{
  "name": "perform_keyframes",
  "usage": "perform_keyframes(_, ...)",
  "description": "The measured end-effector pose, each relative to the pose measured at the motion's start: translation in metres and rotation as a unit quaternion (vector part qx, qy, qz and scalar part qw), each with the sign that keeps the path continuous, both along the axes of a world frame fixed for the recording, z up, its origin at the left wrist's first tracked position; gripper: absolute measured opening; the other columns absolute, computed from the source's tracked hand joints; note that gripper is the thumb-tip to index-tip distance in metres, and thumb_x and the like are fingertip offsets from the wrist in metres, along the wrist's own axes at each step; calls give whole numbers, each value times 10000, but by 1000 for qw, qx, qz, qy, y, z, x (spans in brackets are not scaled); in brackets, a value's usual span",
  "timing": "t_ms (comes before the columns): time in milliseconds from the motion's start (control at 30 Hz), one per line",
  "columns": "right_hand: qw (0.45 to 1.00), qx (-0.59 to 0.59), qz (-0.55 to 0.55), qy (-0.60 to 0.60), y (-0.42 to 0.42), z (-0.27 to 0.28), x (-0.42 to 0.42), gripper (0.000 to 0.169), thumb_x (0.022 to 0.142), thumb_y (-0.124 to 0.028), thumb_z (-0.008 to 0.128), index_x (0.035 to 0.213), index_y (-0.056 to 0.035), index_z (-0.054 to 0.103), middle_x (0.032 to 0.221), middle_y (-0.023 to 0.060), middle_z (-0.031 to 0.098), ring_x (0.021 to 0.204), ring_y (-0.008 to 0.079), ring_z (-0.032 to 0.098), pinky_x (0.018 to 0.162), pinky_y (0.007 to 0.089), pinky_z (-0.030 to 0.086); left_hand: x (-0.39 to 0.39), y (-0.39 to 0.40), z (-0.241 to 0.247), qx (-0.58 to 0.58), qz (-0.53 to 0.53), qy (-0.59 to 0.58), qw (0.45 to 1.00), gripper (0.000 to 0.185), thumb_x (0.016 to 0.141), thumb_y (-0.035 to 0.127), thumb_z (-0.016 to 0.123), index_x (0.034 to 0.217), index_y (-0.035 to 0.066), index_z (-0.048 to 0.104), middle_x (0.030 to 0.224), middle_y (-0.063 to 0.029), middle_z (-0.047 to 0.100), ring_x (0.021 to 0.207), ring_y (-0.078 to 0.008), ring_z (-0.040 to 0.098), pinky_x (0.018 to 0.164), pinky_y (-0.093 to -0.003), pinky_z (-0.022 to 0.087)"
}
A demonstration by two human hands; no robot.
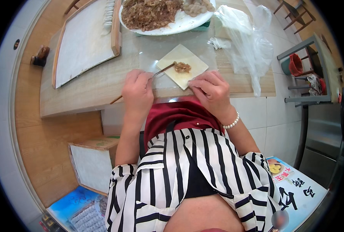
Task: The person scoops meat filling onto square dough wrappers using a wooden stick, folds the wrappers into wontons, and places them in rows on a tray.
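Note:
A square stack of pale dough wrappers (169,62) lies cornerwise on the table, with a small lump of minced filling (183,67) on top. My left hand (137,88) grips a thin filling stick (163,69), its far tip touching the lump and its brown handle end sticking out behind the hand. The fingers of my right hand (211,87) are pinched together at the near right edge of the top wrapper, close to the near corner. Whether they lift that wrapper is too small to tell. Both hands look dusted or moist at the fingertips.
A white plate (189,24) at the back carries minced filling (151,13) and peeled shrimp (198,7). Left stands a wood-rimmed tray (86,43) with a row of white dumplings (109,13). Clear plastic bags (244,49) hang over the table's right part. A cardboard box (92,165) sits below.

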State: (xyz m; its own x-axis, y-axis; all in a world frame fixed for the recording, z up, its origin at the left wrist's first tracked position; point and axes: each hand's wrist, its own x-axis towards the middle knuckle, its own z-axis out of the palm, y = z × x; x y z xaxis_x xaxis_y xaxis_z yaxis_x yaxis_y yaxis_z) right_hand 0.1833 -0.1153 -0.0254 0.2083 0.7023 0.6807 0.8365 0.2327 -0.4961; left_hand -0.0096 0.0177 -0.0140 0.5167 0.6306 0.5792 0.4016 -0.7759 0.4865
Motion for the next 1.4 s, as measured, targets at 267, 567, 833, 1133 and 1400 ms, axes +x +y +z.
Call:
perform_keyframes(267, 1000, 9, -4, -16, 1, 1, 1, 102, 747, -35, 784, 815, -98, 742, 833, 18, 669, 797, 209, 643, 687, 326, 540, 24, 19, -2, 19, -35, -40, 998, 135, 776, -37, 684, 884, 43, 692, 885, -111, 633, 864, -327, 609, 730, -417, 504)
perform_keyframes(567, 1000, -1, -10, -18, 0, 0, 1, 90, 753, -42, 780, 810, -98, 739, 829, 20, 665, 798, 214, 640, 687, 333, 540, 11, 29, 20, 35, -87, 24, 995, 127, 797, -55, 701, 899, 20, 698, 894, -119, 651, 849, -306, 608, 729, -382, 498)
perform_keyframes(833, 1000, -9, -7, -13, 0, 1, 0, 96, 753, -39, 783, 812, -90, 726, 844, 32, 662, 801, 232, 635, 681, 342, 534, 23, 37, 7, 7, -131, 33, 991, 130, 793, -54, 698, 901, 19, 696, 892, -118, 652, 858, -301, 597, 729, -384, 487)
perform_keyframes(1133, 1000, -12, -6, -10, 3, 5, 0, 105, 757, -23, 773, 811, -70, 696, 855, 52, 658, 799, 255, 632, 684, 359, 534, 14, 14, 18, 18, -117, 15, 993, 133, 779, -60, 696, 884, 22, 694, 884, -114, 652, 842, -315, 601, 720, -396, 492)
perform_keyframes(1400, 1000, -19, -1, 2, 1, 4, 1, 106, 754, -26, 776, 808, -74, 699, 861, 46, 664, 815, 245, 638, 693, 350, 540, 6, 5, 48, 75, -70, 127, 987, 165, 749, -65, 706, 879, 37, 710, 880, -109, 647, 826, -307, 608, 668, -394, 504)
